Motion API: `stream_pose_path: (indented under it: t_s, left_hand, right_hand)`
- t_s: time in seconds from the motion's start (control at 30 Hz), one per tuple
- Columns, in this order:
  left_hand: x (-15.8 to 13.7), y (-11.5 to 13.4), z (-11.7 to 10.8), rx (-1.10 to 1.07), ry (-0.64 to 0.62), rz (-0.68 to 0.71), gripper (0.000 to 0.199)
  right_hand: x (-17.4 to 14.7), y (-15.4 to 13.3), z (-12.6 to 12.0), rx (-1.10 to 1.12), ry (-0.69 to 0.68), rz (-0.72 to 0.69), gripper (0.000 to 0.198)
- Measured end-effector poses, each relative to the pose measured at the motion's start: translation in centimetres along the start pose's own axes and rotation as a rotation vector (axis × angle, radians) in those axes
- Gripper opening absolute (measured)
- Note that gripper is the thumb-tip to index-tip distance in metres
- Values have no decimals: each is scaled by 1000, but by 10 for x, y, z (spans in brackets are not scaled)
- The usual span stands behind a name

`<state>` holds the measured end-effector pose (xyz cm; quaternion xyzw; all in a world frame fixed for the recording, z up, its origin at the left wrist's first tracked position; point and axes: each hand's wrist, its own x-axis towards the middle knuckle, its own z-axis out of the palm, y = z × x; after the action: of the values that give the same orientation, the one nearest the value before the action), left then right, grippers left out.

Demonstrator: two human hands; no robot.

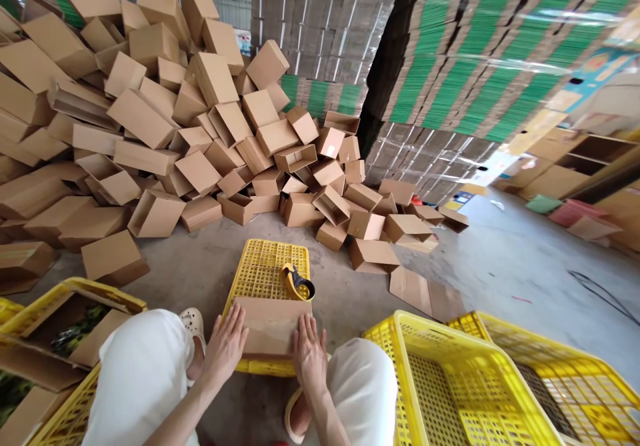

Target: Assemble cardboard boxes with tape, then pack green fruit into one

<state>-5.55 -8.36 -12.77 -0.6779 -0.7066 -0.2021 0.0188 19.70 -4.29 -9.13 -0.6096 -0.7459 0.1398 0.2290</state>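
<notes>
A small brown cardboard box [271, 323] lies across the near end of an upturned yellow plastic crate [260, 266] between my knees. My left hand [227, 339] rests flat on the box's left end, fingers stretched out. On the right end lies my right hand [310, 353], its fingers also extended and pressed to the cardboard. A strip of tape seems to run along the box's top face. Just beyond the box, a yellow and black tape dispenser [298, 283] sits on the crate.
A large heap of cardboard boxes [150, 119] fills the far left and middle. Yellow crates [400, 366] stand at my right. At my left, a yellow crate [75, 286] holds an open carton [100, 349]. Tall stacks of flattened cardboard [450, 53] rise behind; a cable [600, 293] lies far right.
</notes>
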Motion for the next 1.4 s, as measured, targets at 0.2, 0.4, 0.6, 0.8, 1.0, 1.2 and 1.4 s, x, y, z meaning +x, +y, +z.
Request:
stream_pose_path:
  t_s: [0.2,0.4,0.6,0.8,1.0,1.2,1.4]
  left_hand:
    - [-18,47,27,25,47,136,56]
    - [-7,42,25,25,10,174,52]
    - [19,11,24,63,64,65,52]
    - [-15,40,37,62,61,176,55]
    - [-17,43,29,15,16,234,55]
    - [9,6,19,7,35,128,49]
    - [5,-12,39,-87,141,9,63]
  right_hand:
    - [-24,-24,40,-142,-27,-190,54]
    - [-6,-16,23,-268,-46,-158,51]
    - [22,-6,4,-357,-57,-7,53]
    - [-20,-29,43,-295,-12,-187,50]
    - [-22,-42,40,-246,-89,-189,51]
    - [16,-21,8,-319,-79,-56,51]
    - [19,22,7,-181,-10,29,58]
